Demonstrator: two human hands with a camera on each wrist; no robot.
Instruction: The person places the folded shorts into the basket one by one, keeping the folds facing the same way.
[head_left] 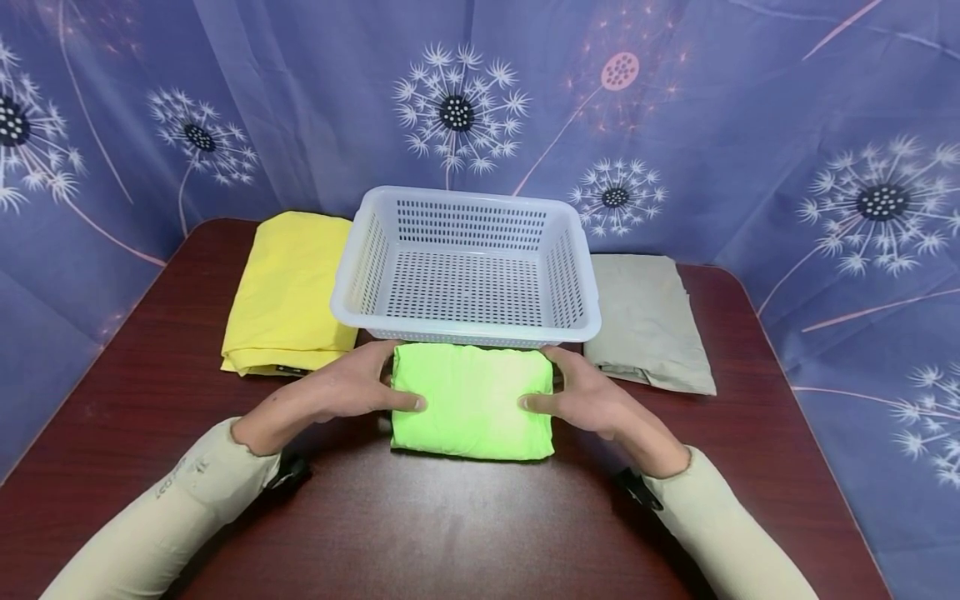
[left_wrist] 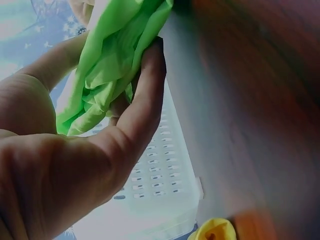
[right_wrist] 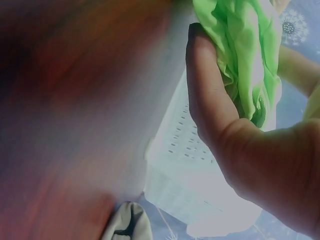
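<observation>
A folded bright green cloth bundle (head_left: 472, 404) is held between both hands, just in front of the white basket (head_left: 465, 329). My left hand (head_left: 356, 383) grips its left end, thumb on top and fingers beneath. The right hand (head_left: 585, 392) grips the opposite end the same way. In the left wrist view the green cloth (left_wrist: 117, 65) shows its folded layers between thumb and fingers. The right wrist view has the green cloth (right_wrist: 245, 60) pinched likewise, its layers edge-on. The basket is perforated, with nothing inside it.
A folded yellow cloth (head_left: 288, 292) lies left of the basket, and a folded grey-beige cloth (head_left: 648, 321) lies to its right. All rest on a dark red-brown table (head_left: 450, 533). A blue curtain with dandelion prints (head_left: 315, 108) hangs close behind.
</observation>
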